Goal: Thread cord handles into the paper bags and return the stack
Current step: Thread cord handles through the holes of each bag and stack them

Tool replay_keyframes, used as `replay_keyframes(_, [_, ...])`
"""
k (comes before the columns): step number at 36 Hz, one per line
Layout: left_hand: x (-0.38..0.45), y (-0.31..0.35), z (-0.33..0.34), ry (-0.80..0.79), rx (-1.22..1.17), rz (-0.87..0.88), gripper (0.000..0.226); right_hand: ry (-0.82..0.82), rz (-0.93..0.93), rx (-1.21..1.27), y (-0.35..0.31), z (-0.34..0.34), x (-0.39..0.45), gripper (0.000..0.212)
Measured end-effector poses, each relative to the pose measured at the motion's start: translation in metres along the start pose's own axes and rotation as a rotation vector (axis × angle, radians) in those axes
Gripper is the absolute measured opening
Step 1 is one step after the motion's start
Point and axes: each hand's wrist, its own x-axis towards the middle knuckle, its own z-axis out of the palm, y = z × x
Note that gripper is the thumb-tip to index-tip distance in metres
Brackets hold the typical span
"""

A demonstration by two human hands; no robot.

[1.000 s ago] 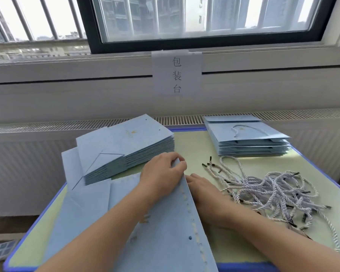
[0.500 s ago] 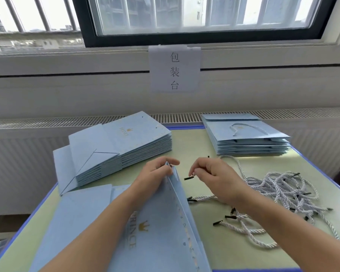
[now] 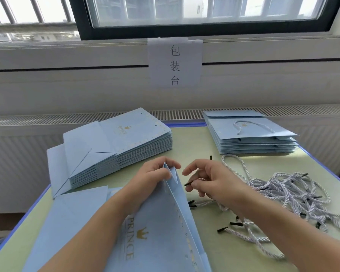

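A light blue paper bag with gold "PRINCE" lettering stands tilted in front of me, its top edge parted. My left hand grips that top corner. Just right of it, my right hand pinches a white twisted cord near its black tip, which points toward the bag's opening. A loose pile of cords lies to the right. A stack of flat bags without handles sits at the back left. A stack of bags with cord handles sits at the back right.
The green table has a blue rim and ends close to a white radiator wall under a window. A paper sign hangs on the wall. More flat blue bags lie under my left forearm.
The bag has been lifted from flat to tilted with its top parted. My right hand picked a cord from the pile and brought its black tip close to the bag's opening.
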Motion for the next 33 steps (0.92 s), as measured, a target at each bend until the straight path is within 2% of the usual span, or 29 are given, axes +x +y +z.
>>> replay_keyframes(5, [0.001, 0.000, -0.004, -0.039, -0.094, -0.027, 0.031, 0.016, -0.004, -0.149, 0.002, 0.005, 0.006, 0.018])
replay_keyframes(8, [0.002, 0.000, -0.004, -0.053, -0.120, -0.027, 0.033, -0.004, 0.021, -0.219, 0.003, 0.009, 0.009, 0.021])
replay_keyframes(12, [0.004, -0.001, -0.004, -0.064, -0.116, -0.020, 0.034, -0.021, 0.019, -0.276, 0.003, 0.014, 0.011, 0.022])
replay_keyframes(15, [0.004, -0.001, -0.004, -0.060, -0.109, -0.009, 0.033, -0.019, -0.003, -0.330, 0.001, 0.017, 0.011, 0.014])
replay_keyframes(17, [0.004, -0.001, -0.004, -0.065, -0.109, -0.007, 0.032, -0.027, -0.001, -0.303, 0.001, 0.018, 0.010, 0.015])
replay_keyframes(21, [0.004, -0.001, -0.004, -0.071, -0.107, 0.000, 0.033, -0.095, 0.040, -0.132, -0.001, 0.021, 0.008, 0.031])
replay_keyframes(27, [0.005, -0.002, -0.003, -0.069, -0.103, 0.010, 0.033, -0.130, 0.095, 0.082, -0.005, 0.022, 0.007, 0.024])
replay_keyframes(33, [0.005, -0.002, -0.005, -0.066, -0.090, 0.015, 0.036, -0.053, 0.149, 0.195, -0.005, 0.023, 0.009, 0.025])
